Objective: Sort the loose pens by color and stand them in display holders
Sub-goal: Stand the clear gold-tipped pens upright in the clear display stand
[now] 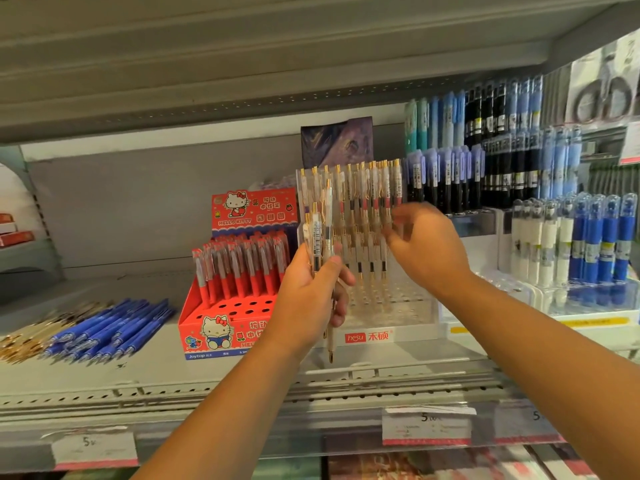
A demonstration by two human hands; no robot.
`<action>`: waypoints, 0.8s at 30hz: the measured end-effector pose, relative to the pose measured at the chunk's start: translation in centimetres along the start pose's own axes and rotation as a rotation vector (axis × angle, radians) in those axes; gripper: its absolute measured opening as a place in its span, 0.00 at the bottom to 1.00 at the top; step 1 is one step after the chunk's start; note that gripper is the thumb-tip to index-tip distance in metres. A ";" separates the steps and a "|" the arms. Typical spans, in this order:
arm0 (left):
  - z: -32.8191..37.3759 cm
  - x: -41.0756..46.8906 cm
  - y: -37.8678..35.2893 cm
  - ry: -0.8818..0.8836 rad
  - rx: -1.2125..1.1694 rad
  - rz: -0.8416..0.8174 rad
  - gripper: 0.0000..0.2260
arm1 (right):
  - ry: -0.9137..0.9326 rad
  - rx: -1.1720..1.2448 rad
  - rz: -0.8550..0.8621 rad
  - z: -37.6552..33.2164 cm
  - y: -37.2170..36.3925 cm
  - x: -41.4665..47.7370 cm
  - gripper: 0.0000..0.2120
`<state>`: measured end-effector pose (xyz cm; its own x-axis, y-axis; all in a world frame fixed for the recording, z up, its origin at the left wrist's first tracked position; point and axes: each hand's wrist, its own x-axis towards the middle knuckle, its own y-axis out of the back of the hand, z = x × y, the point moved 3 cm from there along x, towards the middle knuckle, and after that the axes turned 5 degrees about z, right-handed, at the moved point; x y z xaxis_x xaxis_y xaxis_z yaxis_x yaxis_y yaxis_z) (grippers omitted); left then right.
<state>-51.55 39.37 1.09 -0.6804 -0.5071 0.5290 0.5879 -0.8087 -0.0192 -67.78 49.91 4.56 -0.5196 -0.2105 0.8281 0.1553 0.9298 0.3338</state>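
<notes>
The sorting has reached the pale, gold-clipped pens, and the person is filling the clear holder [391, 306] in the middle of the shelf [242, 375]. The left hand [308, 292] is raised just in front of the holder's left edge, its fingers and thumb wrapped round a bundle of pens [320, 237], tips down. The right hand [429, 244] is up at the holder's right side, against the rows already standing there. Its fingers are blurred, and I cannot tell whether they pinch a pen or are loose.

The holder's front rows look mostly unfilled, so I judge this colour is partly done. The next move would call for drawing one pen from the bundle and lowering it upright into a free hole, without knocking its neighbours.

Just left of the holder stands a red cartoon box [221, 317] of red pens. Farther left lie the loose blue pens [110, 323] and gold pens [24, 337], unsorted
</notes>
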 end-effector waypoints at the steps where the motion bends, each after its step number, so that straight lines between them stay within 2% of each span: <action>1: 0.1 0.0 0.0 -0.007 0.010 -0.002 0.09 | 0.042 0.007 0.055 -0.8 0.5 0.0 0.07; 3: 0.4 -0.1 -0.1 -0.016 0.022 -0.013 0.13 | 0.071 0.134 0.031 -2.4 1.2 -0.1 0.09; 5: 0.6 -0.2 -0.1 -0.020 0.033 -0.018 0.15 | 0.013 0.358 -0.127 -3.9 1.1 -0.4 0.06; 7: 0.5 -0.2 0.0 -0.026 0.043 -0.016 0.12 | -0.105 0.599 -0.258 -5.0 0.9 -0.9 0.05; 9: 0.3 -0.1 0.1 -0.019 0.046 -0.029 0.09 | -0.187 0.757 -0.300 -5.8 0.7 -0.9 0.06; 16: 0.1 -0.3 -0.1 -0.002 0.042 -0.093 0.08 | -0.282 0.813 -0.215 -6.5 0.6 -0.6 0.09; 19: 0.1 -0.3 -0.1 0.013 0.005 -0.082 0.07 | -0.390 0.944 -0.182 -6.0 0.9 -0.5 0.08; 24: -0.4 0.1 0.0 0.085 -0.057 -0.047 0.16 | -0.476 1.003 -0.121 -4.8 1.9 0.2 0.16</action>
<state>-51.80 39.17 0.79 -0.7425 -0.4900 0.4568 0.5306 -0.8464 -0.0456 -63.58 50.18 7.47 -0.7874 -0.3790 0.4862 -0.5551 0.7789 -0.2919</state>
